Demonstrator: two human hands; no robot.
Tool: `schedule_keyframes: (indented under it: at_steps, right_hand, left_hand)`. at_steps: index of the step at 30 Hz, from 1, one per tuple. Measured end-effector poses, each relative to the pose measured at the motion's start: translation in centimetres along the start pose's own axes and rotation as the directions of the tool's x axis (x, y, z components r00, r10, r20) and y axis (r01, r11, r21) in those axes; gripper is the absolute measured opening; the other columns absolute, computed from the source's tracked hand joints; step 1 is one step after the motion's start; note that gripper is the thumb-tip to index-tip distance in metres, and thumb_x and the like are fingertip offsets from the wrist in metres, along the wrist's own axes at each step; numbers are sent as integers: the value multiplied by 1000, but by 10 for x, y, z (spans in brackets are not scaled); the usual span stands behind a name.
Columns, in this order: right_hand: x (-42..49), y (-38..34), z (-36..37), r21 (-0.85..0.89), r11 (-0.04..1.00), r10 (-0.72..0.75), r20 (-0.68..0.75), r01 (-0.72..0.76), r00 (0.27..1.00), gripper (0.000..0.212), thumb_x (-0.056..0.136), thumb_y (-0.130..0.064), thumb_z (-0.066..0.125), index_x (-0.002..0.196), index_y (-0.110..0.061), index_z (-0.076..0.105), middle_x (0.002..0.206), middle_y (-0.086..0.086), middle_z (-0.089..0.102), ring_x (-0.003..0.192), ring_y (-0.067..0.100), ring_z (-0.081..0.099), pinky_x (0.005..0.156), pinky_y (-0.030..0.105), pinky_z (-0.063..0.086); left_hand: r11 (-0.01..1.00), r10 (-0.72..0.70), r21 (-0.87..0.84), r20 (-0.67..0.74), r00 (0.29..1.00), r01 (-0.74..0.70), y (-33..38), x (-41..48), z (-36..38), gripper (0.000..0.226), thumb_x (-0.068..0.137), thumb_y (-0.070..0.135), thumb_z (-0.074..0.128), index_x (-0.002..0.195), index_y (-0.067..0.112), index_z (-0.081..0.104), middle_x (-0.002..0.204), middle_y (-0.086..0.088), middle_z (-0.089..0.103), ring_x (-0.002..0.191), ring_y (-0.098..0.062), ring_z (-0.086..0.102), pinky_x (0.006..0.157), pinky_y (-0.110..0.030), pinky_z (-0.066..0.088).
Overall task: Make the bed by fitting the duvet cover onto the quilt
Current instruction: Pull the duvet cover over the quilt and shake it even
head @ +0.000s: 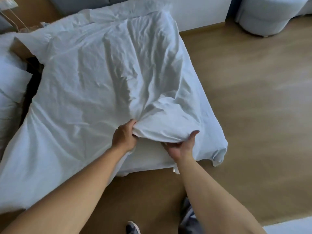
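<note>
Nearest, a dark shoe (133, 227) is seen on the wooden floor (244, 102) at the bottom edge, between two bare forearms that reach forward to the foot of the bed. The left hand (124, 137) is closed in a fist around a gathered bunch of the white duvet cover (94, 85), from which creases fan out across the cloth. The right hand (181, 146) is held palm up with fingers spread, tucked under the lifted edge of the same cover, with the thumb raised against the fabric; nothing is pinched by it. Beneath the raised edge a flatter white layer is exposed, but whether it is the quilt or a sheet cannot be told. The cover is spread, rumpled, over most of the bed, and its near right corner hangs toward the floor. At the left edge white pillows (10, 81) are stacked beside the bed. Farther off, at the upper right, a pale rounded upholstered seat (263, 17) stands on the floor.
</note>
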State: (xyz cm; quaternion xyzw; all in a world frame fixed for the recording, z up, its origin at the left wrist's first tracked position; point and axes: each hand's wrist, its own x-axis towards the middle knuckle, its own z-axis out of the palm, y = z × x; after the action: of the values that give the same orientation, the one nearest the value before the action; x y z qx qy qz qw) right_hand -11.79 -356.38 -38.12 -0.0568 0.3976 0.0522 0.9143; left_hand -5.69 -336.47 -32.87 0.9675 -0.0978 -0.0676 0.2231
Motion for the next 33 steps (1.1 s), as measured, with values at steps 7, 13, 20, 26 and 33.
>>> schedule_keyframes:
  at_steps: [7,13,20,26,33]
  right_hand:
    - [34,-110,6,-68,983,-183,-301,170,936,51,89,-29,69,134,-8,58,121,14,69,108,36,66,97,47,52]
    - [17,-201,-25,-992,56,-738,36,114,674,25,90,-35,62,102,-13,63,86,0,63,85,29,61,76,36,45]
    - [59,-216,-134,-739,670,-485,-508,-70,712,47,88,-16,69,132,-8,54,121,15,63,109,36,62,97,53,53]
    - [89,-221,-179,-482,852,-333,-799,-205,501,58,81,-13,62,138,-8,48,118,14,61,95,36,61,88,45,54]
    - [182,-207,-160,-850,-477,-536,79,-224,840,94,75,-88,45,152,-52,5,167,-4,-10,152,36,-6,108,74,16]
  left_hand:
    - [954,-91,293,489,868,-65,30,-5,26,54,83,13,60,133,33,54,113,4,66,99,-24,64,74,-32,50]
    - [799,-218,521,716,663,-300,128,28,116,66,85,30,67,146,18,43,135,-6,44,121,-30,49,96,-41,47]
    - [926,-23,296,665,746,-235,209,104,192,105,68,54,80,154,36,22,158,-1,11,142,-33,22,104,-53,45]
    - [874,-176,354,868,464,-332,163,91,285,112,74,56,79,158,46,4,168,0,-11,153,-40,-8,119,-59,24]
    - [940,158,105,710,686,-325,106,125,313,60,79,42,60,139,38,55,146,0,53,134,-29,48,109,-39,37]
